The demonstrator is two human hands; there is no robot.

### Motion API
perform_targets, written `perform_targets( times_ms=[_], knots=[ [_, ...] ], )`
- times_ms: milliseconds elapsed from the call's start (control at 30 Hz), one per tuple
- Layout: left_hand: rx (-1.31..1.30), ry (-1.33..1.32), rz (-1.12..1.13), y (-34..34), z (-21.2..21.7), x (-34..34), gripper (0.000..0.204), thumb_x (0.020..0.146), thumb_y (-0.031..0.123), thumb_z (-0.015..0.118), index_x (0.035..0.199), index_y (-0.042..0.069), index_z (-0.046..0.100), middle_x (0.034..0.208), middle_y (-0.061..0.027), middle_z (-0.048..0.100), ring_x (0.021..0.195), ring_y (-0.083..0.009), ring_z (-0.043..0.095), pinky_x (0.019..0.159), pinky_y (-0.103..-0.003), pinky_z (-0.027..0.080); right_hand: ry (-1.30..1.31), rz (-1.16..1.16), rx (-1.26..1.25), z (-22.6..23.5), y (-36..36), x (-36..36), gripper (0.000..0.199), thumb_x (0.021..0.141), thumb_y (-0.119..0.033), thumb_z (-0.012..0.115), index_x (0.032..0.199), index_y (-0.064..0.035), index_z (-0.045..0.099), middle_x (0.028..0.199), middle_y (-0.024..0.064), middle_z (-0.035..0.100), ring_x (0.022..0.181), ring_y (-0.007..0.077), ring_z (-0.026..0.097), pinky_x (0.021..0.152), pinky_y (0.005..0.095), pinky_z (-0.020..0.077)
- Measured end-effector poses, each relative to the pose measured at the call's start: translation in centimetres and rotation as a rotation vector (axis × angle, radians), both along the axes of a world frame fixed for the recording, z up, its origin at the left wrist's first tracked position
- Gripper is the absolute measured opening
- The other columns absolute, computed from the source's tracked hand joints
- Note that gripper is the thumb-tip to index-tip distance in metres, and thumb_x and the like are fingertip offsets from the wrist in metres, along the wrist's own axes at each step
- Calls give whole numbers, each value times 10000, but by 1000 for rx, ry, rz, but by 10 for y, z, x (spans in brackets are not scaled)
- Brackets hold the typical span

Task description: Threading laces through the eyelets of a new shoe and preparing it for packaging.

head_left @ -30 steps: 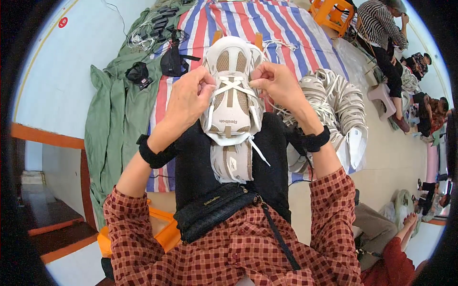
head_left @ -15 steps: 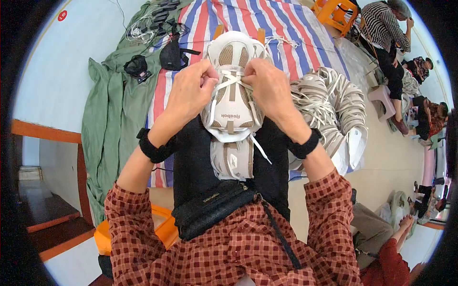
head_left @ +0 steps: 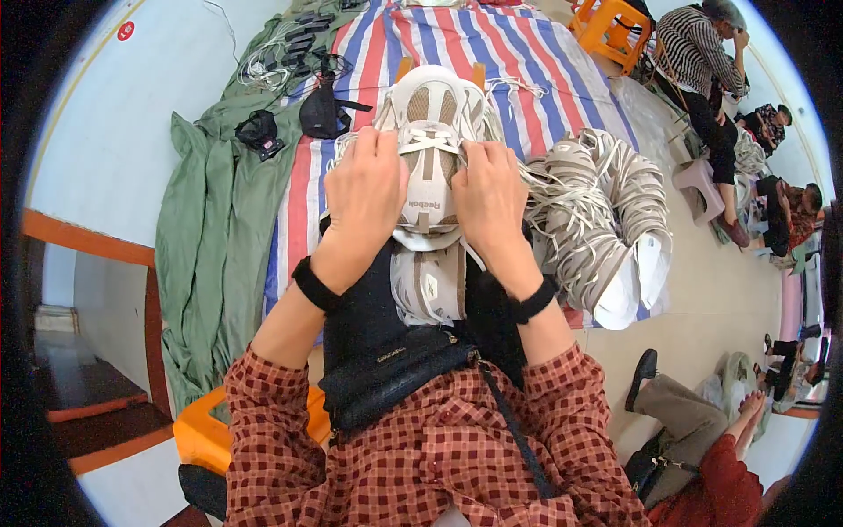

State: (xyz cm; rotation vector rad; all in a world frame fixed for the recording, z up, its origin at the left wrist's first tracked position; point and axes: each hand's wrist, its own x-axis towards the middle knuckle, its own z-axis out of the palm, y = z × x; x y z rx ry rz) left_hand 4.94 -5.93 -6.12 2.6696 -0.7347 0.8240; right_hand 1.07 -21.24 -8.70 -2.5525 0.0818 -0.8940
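A white and beige sneaker [head_left: 424, 184] stands in front of me, toe away, its tongue facing up. White shoelace [head_left: 432, 139] crosses over the lower eyelets and runs under both hands. My left hand [head_left: 367, 184] is closed at the left eyelet edge, with bent fingers. My right hand [head_left: 488, 193] is closed at the right edge, thumb towards the tongue. Both sets of fingertips are partly hidden, so the pinched lace itself barely shows. Just below the sneaker's collar, a pale shoe part [head_left: 430, 285] with a side mark rests over my dark trousers.
To the right, rows of laced pale shoes [head_left: 606, 211] lie stacked on a striped sheet [head_left: 536, 97]. Green cloth [head_left: 211, 255] covers the left side, with a black pouch [head_left: 323, 114] nearby. A black bag [head_left: 395, 373] lies across my lap. Other people sit along the right.
Both hands have come nearer to me, from the lace crossing down to the sides of the tongue. A lace end that hung over the collar is mostly out of sight. The view shifted slightly.
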Motion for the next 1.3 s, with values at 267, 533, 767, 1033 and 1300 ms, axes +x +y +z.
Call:
perform_targets(
  times_ms=[267,533,767,1033,1300],
  knots=[
    [-30,21,-106,12,-3,-4,233,752,88,662,967,87,571,874,-87,576,811,-271,621,679,-386,510,-32,163,28,7,-21,-15,291,770,-33,610,1058,-53,645,821,127,603,823,312,595,728,405,479],
    [36,-225,-236,14,19,-8,208,747,70,618,949,105,581,900,-76,562,880,-256,591,741,-381,468,-77,211,47,2,-25,-16,252,765,-36,605,1011,-67,651,804,123,582,786,316,587,689,410,467],
    [572,-424,-378,-1,28,3,105,721,151,586,754,61,629,858,-42,537,843,-186,529,717,-335,401,-75,228,33,0,-28,-14,243,767,-42,593,1003,-69,644,806,125,583,787,323,591,685,415,470],
    [767,-420,-708,3,25,15,108,737,172,592,761,86,653,872,-18,514,813,-145,538,611,-267,455,-28,210,80,0,-28,-15,251,762,-45,591,1000,-70,669,821,131,600,792,320,600,693,412,475],
    [-181,349,-324,-27,-9,-29,196,855,136,610,972,41,486,896,-166,591,819,-354,627,633,-447,505,-60,207,135,-3,-27,-16,222,756,-50,596,968,-72,657,831,136,594,836,318,594,702,421,483]
  ],
)
